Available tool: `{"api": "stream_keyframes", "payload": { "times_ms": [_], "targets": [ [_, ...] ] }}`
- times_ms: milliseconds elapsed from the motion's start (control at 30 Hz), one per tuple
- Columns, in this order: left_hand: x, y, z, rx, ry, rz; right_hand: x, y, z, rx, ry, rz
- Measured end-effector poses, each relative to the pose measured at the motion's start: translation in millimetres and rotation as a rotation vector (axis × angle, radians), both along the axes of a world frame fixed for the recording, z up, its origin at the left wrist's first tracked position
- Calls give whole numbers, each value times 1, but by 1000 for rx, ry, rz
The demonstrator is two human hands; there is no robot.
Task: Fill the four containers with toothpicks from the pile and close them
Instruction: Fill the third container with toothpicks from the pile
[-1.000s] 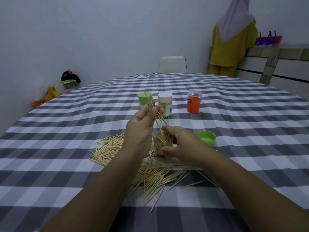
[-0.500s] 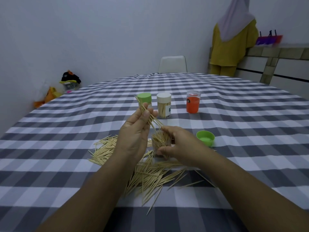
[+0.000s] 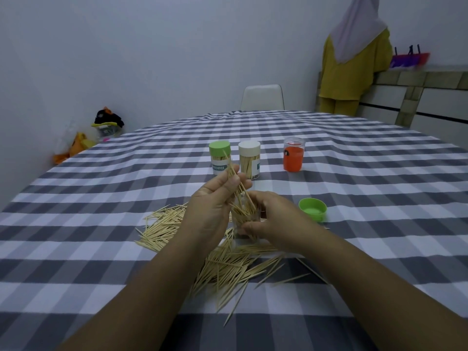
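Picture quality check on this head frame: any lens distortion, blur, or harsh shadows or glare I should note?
Head view: wide-angle bending curves the checked tablecloth stripes and bows the table's far edge; light is dim, flat and bluish, with only faint shadows under the toothpick pile; no glare; the left hand and right hand look slightly soft, as does the purple tray at the far right.

A single wide-angle view is given from the person's head, directed forward and downward across the checked table (image 3: 354, 173). Both forearms are seen close below, reaching in from the bottom edge; the far wall (image 3: 177, 59) is framed behind the table.
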State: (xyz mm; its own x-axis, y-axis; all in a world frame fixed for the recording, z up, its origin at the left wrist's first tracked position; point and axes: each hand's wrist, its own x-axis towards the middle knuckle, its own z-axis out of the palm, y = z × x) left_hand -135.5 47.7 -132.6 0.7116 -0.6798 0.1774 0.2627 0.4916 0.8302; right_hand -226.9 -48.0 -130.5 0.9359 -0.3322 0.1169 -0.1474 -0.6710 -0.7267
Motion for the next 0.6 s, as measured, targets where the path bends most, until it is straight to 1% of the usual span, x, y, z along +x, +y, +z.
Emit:
{"api": "stream_keyframes", "payload": {
  "times_ms": [167, 333, 600],
  "targets": [
    [0, -1, -7, 97, -42, 19, -2, 1, 1, 7, -4, 1],
    [0, -2, -8, 120, -75, 4, -2, 0, 2, 5, -1, -3],
    [5, 2, -8, 202, -208, 43, -4, 0, 3, -37, 17, -12]
  ]
}}
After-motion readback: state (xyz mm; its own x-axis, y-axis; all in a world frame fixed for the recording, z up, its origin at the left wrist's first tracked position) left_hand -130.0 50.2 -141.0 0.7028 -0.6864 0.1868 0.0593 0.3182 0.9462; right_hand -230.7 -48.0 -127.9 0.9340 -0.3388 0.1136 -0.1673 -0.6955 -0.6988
